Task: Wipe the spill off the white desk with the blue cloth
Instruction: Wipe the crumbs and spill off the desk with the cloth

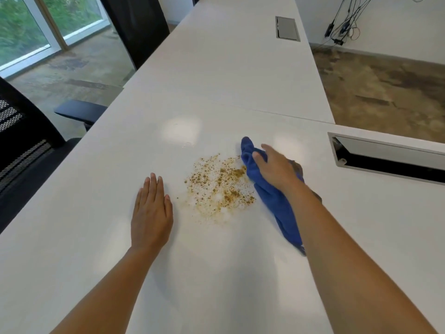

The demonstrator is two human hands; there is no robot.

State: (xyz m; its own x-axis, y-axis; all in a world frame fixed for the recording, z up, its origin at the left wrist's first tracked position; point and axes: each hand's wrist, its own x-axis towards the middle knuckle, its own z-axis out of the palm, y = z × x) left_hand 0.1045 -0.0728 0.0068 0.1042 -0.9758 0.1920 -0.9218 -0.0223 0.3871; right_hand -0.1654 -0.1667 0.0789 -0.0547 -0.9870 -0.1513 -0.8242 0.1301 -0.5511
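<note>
A spill (220,186) of brown crumbs and powder is scattered across the middle of the white desk (216,80). The blue cloth (274,196) lies bunched along the spill's right edge and touches the crumbs at its upper part. My right hand (277,167) presses down on the cloth's upper half with fingers curled over it. My left hand (151,213) rests flat on the desk to the left of the spill, fingers together, holding nothing.
An open cable slot (385,155) sits in the desk at the right, and a closed cable hatch (287,28) lies farther back. Black office chairs (29,141) stand along the left edge. Cables (342,27) hang by the far wall.
</note>
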